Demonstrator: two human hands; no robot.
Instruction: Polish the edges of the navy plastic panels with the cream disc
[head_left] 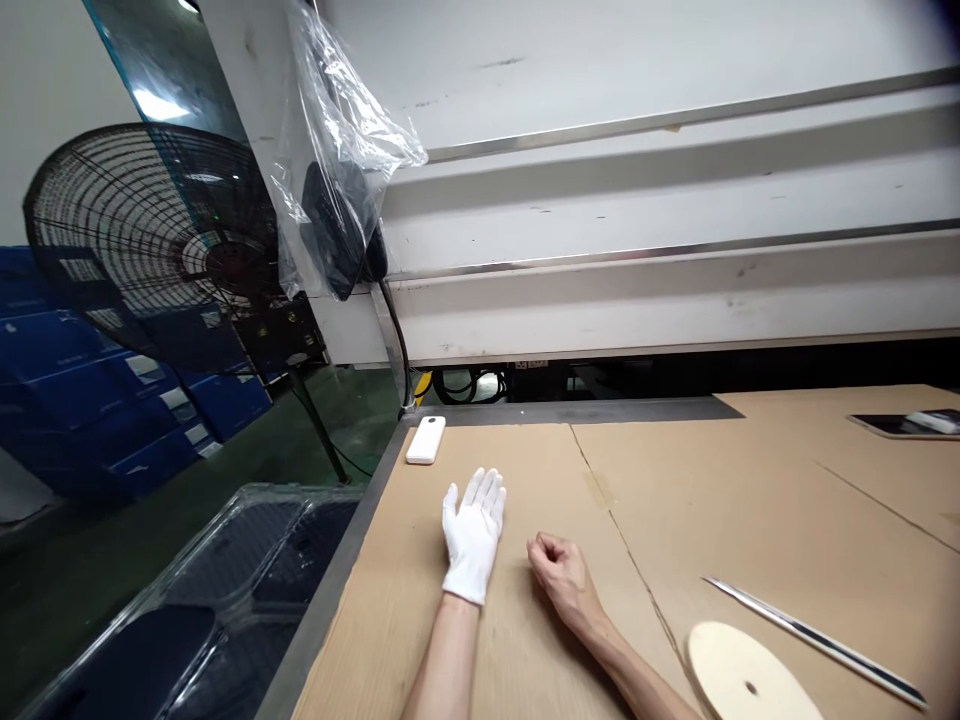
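My left hand [474, 537] wears a white glove and lies palm up on the cardboard-covered table [540, 460], fingers stretched out, holding nothing. To its right, my right hand [564, 577] is bare and curled into a fist resting on its side, with nothing visible in it. A white phone-like device [426, 440] lies beyond my left hand, near the table's left edge. Right of my right forearm is a cream round disc [739, 672] with a small centre hole, cut off by the frame. Beside the disc lies a long, thin metal strip [814, 635], pointed at its far end.
A dark flat device [900, 425] sits at the far right. White panels [637, 300] rise behind the table. A clear plastic bag [337, 110] hangs at the left corner. On the left are a floor fan [150, 240], blue boxes [67, 400] and a plastic-covered stack [247, 560].
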